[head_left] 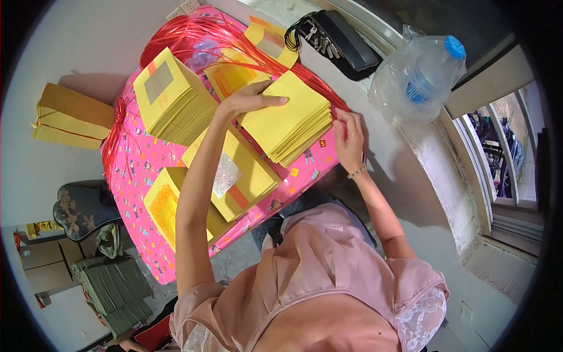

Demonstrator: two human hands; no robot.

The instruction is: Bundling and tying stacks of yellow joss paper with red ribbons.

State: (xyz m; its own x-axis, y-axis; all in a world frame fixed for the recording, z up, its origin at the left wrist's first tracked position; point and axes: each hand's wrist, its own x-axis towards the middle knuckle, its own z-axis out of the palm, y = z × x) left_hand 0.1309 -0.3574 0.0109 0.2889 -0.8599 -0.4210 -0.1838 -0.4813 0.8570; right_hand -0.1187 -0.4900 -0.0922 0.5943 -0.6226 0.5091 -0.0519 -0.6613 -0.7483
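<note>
- L hand (253, 101): thumb on top of thick yellow paper stack (293, 114); we hold its far-L edge.
- R hand (350, 139): fingers loosely spread, just beside stack's R edge; contact can't be confirmed.
- Stack loc.: betw. our hands, over glossy pink patterned tablecloth (134, 202).
- Done (est.): we have upright yellow paper block w/ grey panel (176, 97) L of L grip; part-hidden yellow block w/ silver panel (253, 167) nearer us.
- Left (est.): squaring held stack; edges uneven, no band visible.

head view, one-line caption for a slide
Left fingers on a thick stack of flat yellow paper, right fingers beside it, over a pink patterned tablecloth.
</note>
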